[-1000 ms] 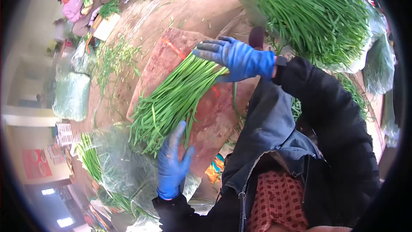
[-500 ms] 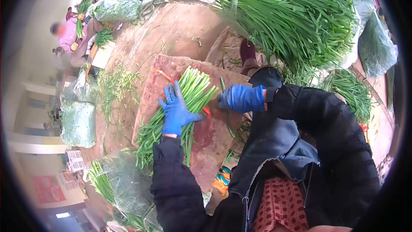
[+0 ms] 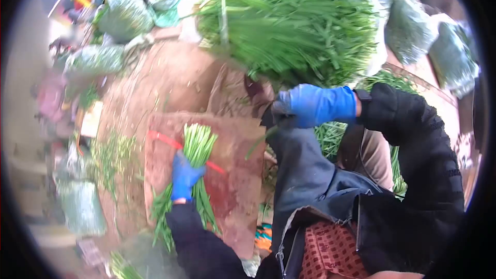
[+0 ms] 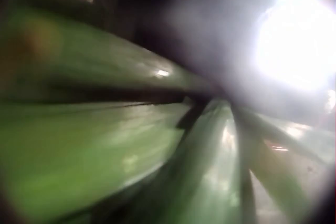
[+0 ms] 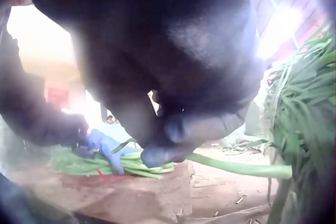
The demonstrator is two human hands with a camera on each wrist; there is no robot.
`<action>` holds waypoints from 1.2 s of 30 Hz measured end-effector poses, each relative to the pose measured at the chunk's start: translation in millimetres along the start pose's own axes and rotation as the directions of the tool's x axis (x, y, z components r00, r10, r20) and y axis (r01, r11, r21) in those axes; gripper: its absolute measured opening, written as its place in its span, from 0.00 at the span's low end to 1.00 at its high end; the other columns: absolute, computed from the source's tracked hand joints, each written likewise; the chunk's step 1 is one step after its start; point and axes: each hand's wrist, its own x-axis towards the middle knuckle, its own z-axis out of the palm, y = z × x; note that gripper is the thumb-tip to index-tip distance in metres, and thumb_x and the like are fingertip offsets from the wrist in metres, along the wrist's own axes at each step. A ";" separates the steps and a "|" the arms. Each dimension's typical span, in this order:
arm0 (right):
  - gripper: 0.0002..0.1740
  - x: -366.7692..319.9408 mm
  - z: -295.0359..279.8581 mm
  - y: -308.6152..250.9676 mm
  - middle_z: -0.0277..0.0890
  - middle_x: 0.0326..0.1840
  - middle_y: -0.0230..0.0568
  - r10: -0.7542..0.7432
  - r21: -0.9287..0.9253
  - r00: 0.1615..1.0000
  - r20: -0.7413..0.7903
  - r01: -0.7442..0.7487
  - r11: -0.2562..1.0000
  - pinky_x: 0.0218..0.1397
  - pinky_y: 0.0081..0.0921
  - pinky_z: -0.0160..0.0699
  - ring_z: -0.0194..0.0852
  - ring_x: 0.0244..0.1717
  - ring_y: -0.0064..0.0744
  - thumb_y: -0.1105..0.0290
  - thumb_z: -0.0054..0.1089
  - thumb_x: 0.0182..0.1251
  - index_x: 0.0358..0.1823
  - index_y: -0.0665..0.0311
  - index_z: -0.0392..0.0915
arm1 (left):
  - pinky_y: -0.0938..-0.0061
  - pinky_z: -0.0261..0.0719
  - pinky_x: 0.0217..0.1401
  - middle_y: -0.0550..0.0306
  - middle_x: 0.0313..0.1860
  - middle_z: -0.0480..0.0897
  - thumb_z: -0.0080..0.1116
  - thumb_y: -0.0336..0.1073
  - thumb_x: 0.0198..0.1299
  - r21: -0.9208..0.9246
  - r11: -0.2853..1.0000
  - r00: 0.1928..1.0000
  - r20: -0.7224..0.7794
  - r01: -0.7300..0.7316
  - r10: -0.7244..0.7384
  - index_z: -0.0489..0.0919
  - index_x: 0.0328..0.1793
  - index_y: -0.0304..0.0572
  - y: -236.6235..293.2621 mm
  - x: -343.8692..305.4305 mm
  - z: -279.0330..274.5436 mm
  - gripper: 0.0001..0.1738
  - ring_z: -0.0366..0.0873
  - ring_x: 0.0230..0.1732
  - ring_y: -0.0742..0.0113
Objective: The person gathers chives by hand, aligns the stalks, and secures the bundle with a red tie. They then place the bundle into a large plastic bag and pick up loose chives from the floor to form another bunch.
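On a reddish board [image 3: 237,196], my blue-gloved left hand [image 3: 186,176] grips a bunch of green stalks [image 3: 199,143], pale cut ends pointing away from me. A red strip [image 3: 164,138] lies across the board beneath the bunch. Off the board's right side, my gloved right hand [image 3: 315,106] has its fingers curled; the right wrist view shows its fingertips [image 5: 168,155] pinching a single green stalk [image 5: 241,167]. Blurred green leaves [image 4: 79,150] fill much of the left wrist view, where the left hand cannot be made out.
A large tied bundle of greens [image 3: 294,26] stands beyond the right hand. Filled plastic bags [image 3: 124,15] lie at the back left and others [image 3: 408,26] at the right. Trimmed scraps [image 3: 113,160] litter the floor left of the board. A blurred person [image 3: 51,95] sits at far left.
The left hand went from open beside the leaves to lying on the bunch, then gripping it; the bunch turned more upright. The right hand left the stalk ends and moved right, its fingers curling. The view shifted.
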 end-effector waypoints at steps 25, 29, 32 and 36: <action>0.15 -387.4 -47.8 -1.6 0.83 0.39 0.44 0.822 0.351 0.517 -0.237 -0.744 0.569 0.46 0.29 0.80 0.82 0.40 0.32 0.63 0.59 0.63 0.46 0.65 0.80 | 0.60 0.50 0.75 0.32 0.72 0.55 0.82 0.48 0.25 0.011 0.998 0.998 -0.031 -0.056 0.056 0.39 0.77 0.39 67.6 -13.8 -39.1 0.76 0.51 0.74 0.44; 0.16 -448.1 -8.3 21.4 0.83 0.37 0.42 0.886 0.441 0.412 -0.211 -0.769 0.463 0.43 0.27 0.80 0.81 0.36 0.29 0.64 0.59 0.63 0.47 0.67 0.80 | 0.62 0.52 0.74 0.35 0.72 0.57 0.76 0.42 0.39 -0.152 0.965 0.971 -0.139 -0.216 0.195 0.47 0.76 0.35 133.2 -12.9 -36.3 0.62 0.53 0.74 0.47; 0.16 -477.7 16.9 30.6 0.82 0.36 0.42 0.951 0.632 0.294 -0.092 -0.721 0.284 0.40 0.26 0.80 0.80 0.33 0.27 0.66 0.58 0.64 0.47 0.69 0.79 | 0.62 0.55 0.72 0.36 0.70 0.60 0.71 0.38 0.47 -0.145 0.949 0.955 -0.148 -0.279 0.258 0.53 0.74 0.34 193.2 -10.6 -30.0 0.51 0.57 0.72 0.49; 0.16 -514.1 66.6 43.4 0.82 0.36 0.42 0.961 0.734 0.263 -0.082 -0.636 0.237 0.37 0.27 0.79 0.79 0.30 0.26 0.66 0.58 0.64 0.48 0.71 0.78 | 0.62 0.60 0.69 0.39 0.68 0.65 0.70 0.39 0.49 -0.209 0.901 0.925 -0.095 -0.379 0.367 0.59 0.71 0.33 267.2 -18.6 -13.0 0.46 0.62 0.69 0.50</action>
